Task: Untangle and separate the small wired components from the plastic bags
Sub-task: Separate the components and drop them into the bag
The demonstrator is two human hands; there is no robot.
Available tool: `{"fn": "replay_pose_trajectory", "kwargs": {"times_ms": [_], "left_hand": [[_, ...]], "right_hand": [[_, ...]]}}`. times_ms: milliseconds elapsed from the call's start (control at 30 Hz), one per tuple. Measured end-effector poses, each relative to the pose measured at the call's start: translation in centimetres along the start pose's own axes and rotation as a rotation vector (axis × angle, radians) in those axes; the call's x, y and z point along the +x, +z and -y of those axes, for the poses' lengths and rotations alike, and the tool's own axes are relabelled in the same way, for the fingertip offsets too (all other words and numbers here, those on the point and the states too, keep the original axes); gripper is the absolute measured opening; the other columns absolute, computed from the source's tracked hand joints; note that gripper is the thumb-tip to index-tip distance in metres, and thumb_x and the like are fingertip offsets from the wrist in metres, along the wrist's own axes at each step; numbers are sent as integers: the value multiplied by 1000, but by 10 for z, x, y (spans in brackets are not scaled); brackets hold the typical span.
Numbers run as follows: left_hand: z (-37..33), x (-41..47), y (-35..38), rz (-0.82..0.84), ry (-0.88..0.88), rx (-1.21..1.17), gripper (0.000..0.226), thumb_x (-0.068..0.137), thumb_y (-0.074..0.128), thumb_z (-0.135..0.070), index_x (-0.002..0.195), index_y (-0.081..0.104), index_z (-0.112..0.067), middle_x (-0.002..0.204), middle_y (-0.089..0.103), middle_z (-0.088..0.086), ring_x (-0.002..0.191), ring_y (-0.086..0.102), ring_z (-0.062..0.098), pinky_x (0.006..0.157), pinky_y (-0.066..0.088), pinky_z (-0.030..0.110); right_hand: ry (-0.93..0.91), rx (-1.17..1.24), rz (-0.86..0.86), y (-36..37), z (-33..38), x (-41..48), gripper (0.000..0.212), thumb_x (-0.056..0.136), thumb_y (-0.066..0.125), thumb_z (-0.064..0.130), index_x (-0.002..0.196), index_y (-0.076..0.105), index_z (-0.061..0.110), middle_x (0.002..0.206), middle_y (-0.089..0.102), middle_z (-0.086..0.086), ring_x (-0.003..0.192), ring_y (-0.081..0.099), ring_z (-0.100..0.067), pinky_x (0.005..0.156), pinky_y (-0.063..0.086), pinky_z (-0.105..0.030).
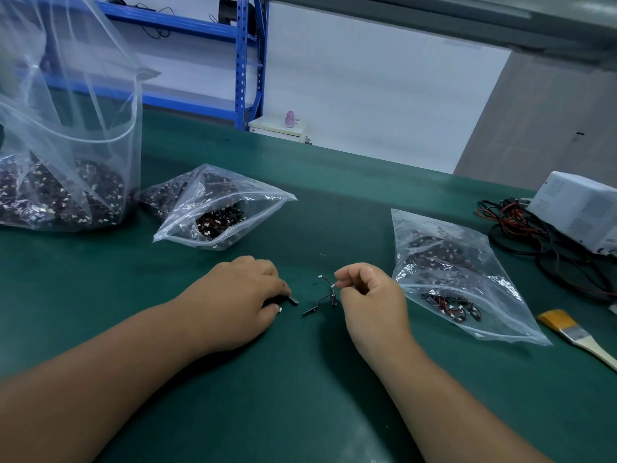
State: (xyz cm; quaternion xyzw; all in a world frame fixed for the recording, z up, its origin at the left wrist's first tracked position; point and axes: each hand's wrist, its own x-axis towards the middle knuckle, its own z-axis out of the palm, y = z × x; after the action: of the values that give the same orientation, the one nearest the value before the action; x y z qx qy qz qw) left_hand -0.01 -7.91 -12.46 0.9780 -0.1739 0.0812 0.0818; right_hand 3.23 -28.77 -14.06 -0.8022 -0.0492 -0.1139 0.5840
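My left hand (240, 295) rests on the green mat, fingers closed on a small black wired component (292, 300) whose end pokes out past the fingertips. My right hand (367, 295) is raised slightly, pinching the white connector end of a little tangle of wired components (325, 297); their black parts dangle down to the mat between my hands. An open zip bag (213, 208) full of such components lies beyond my left hand. A second open zip bag (460, 282) lies just right of my right hand. A large clear bag (66, 155) stands at far left, holding many more.
A paintbrush with yellow bristles (574, 332) lies at the right edge. A white box (581, 212) with a heap of black and red cables (534, 235) sits at back right. Blue shelving (247, 61) stands beyond the green mat (300, 396).
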Motion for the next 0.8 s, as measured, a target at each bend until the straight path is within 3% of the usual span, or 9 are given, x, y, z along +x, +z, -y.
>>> {"fn": "replay_pose_trajectory", "kwargs": {"times_ms": [133, 200, 267, 367, 467, 567, 800], "left_hand": [[1, 0, 1, -6, 30, -4, 33, 95, 47, -42, 126, 56, -42, 116, 50, -20, 111, 44, 8, 99, 40, 33], [0, 0, 1, -9, 43, -16, 32, 94, 48, -41, 125, 57, -41, 116, 51, -20, 110, 44, 7, 99, 40, 33], [0, 0, 1, -12, 58, -19, 31, 94, 49, -39, 123, 58, -41, 115, 52, -19, 110, 45, 7, 99, 40, 32], [-1, 0, 1, -15, 63, -26, 29, 94, 49, -38, 121, 59, -41, 114, 52, -19, 109, 45, 7, 99, 41, 33], [-1, 0, 0, -23, 67, -27, 26, 93, 50, -38, 117, 60, -39, 112, 53, -18, 108, 47, 7, 98, 41, 33], [-2, 0, -1, -38, 69, -34, 21, 93, 50, -38, 111, 61, -37, 109, 54, -18, 106, 49, 6, 96, 42, 32], [-3, -1, -4, -53, 72, -23, 35, 87, 45, -63, 103, 62, -37, 103, 56, -20, 100, 52, 2, 91, 44, 30]], "right_hand": [[-40, -28, 82, 3, -3, -2, 64, 75, 51, -7, 84, 68, 54, 92, 69, 24, 60, 51, 2, 53, 43, -11], [-77, -79, 126, 3, -5, -2, 67, 75, 51, -5, 88, 65, 60, 97, 67, 27, 67, 54, 1, 59, 45, -13], [-128, -164, 152, 2, -4, -3, 60, 74, 52, 1, 92, 66, 56, 99, 66, 26, 84, 57, -2, 72, 49, -19], [-274, -364, 146, 2, 1, -8, 34, 72, 58, 14, 95, 68, 36, 95, 62, 21, 94, 56, -8, 86, 50, -33], [-421, -632, 206, 3, 8, -17, 21, 76, 58, 37, 93, 69, 33, 94, 61, 16, 93, 53, -16, 85, 46, -37], [-494, -870, 278, 5, 10, -19, 28, 84, 53, 53, 98, 71, 37, 97, 60, 16, 94, 47, -17, 81, 36, -34], [-420, -933, 243, 5, 8, -14, 20, 97, 48, 36, 103, 68, 33, 106, 63, 15, 102, 42, -18, 79, 27, -33]]}}
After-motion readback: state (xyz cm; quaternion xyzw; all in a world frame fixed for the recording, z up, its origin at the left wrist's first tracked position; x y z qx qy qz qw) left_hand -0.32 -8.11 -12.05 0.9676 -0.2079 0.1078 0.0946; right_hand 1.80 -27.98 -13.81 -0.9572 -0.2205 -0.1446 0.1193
